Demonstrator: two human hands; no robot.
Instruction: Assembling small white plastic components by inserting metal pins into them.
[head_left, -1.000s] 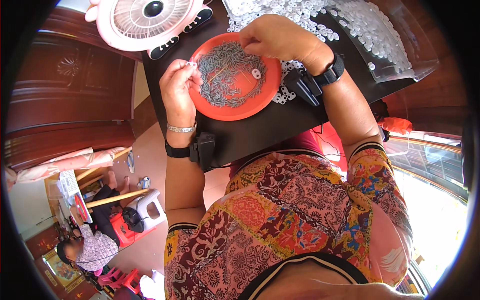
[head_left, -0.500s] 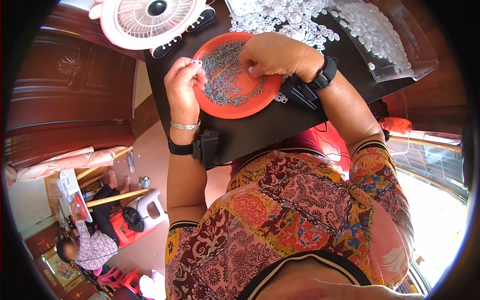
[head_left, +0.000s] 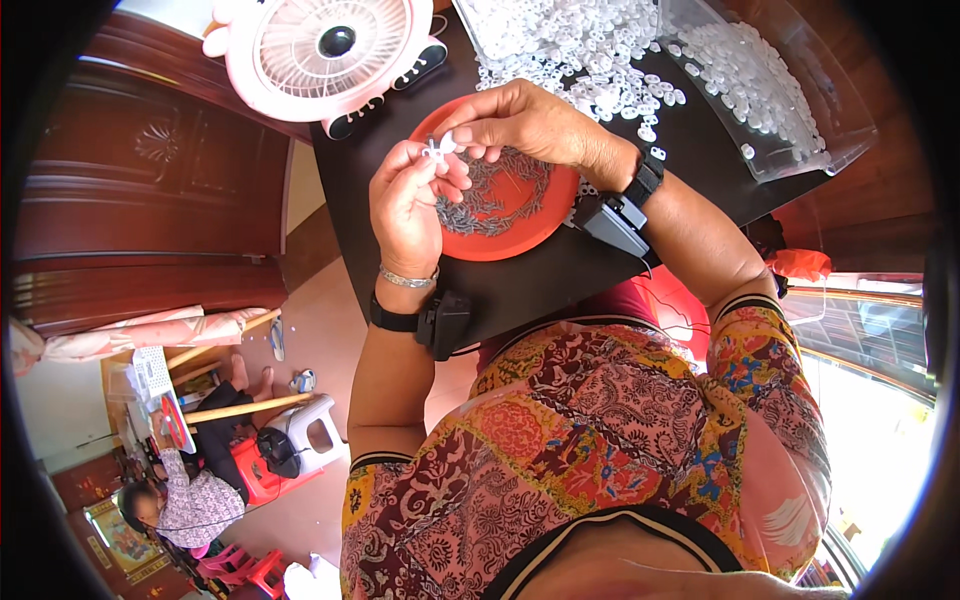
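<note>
Pinching white pieces (head_left: 434, 151) — left hand (head_left: 408, 205), right hand (head_left: 535, 124) — red dish (head_left: 510, 245) of grey bits (head_left: 462, 217), clear bin (head_left: 840, 145) of white ones (head_left: 752, 85)

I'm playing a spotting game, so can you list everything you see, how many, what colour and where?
Table: one, black, upper middle.
Plate: one, red, on the table.
Grey pieces: many, grey, in the plate.
Clear bin: one, transparent, on the table's right.
White pieces: many, white, in the bin and loose beside it.
Fan: one, pink and white, upper left.
Carved wood panel: one, brown, left.
Stool: one, pale grey, lower left.
Other person: one, purplish-white top, lower left.
Patterned top: one, multicoloured, lower middle.
Wrist straps: two, black, one per wrist.
Bracelet: one, silver, left wrist.
Left hand: one, bare, plate's left edge, pinching a white piece.
Right hand: one, bare, over the plate, also pinching something white.
</note>
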